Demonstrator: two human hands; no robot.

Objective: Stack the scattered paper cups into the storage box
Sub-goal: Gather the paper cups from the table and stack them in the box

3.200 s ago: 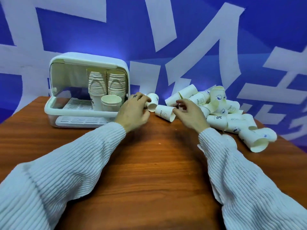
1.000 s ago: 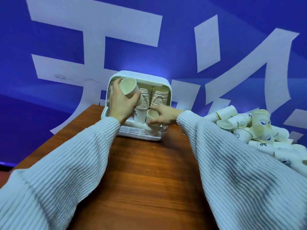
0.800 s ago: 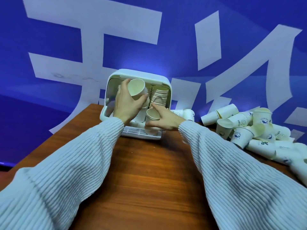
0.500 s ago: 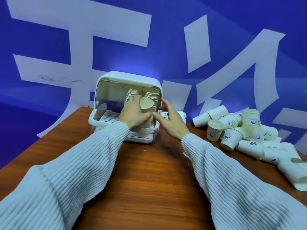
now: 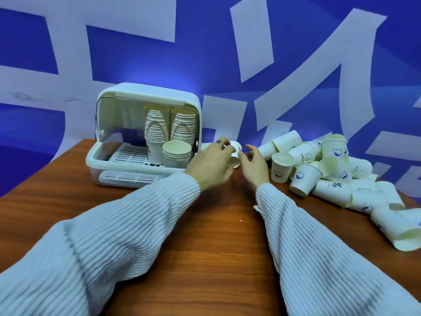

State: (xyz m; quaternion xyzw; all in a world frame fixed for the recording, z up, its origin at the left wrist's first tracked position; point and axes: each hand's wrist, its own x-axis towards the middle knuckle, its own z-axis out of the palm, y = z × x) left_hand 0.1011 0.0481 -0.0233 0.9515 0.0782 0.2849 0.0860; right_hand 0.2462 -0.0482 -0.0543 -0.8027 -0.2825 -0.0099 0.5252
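The white storage box (image 5: 107,156) stands open at the back left of the table. Inside are two tall stacks of paper cups (image 5: 169,126) and a short stack (image 5: 177,152) in front of them. A single paper cup (image 5: 236,149) lies on its side just right of the box. My left hand (image 5: 210,166) curls its fingers round it. Beside the cup, my right hand (image 5: 252,166) has its fingers relaxed, thumb close to the cup. A heap of scattered paper cups (image 5: 328,174) lies at the right.
The wooden table (image 5: 205,236) runs from the box to the near edge. One cup (image 5: 281,167) stands upright at the heap's left side. More cups (image 5: 396,229) lie near the right edge. A blue and white wall stands behind.
Both hands have drawn back out of the box and moved right to the lone cup beside it. The cup my left hand carried now sits on the short stack.
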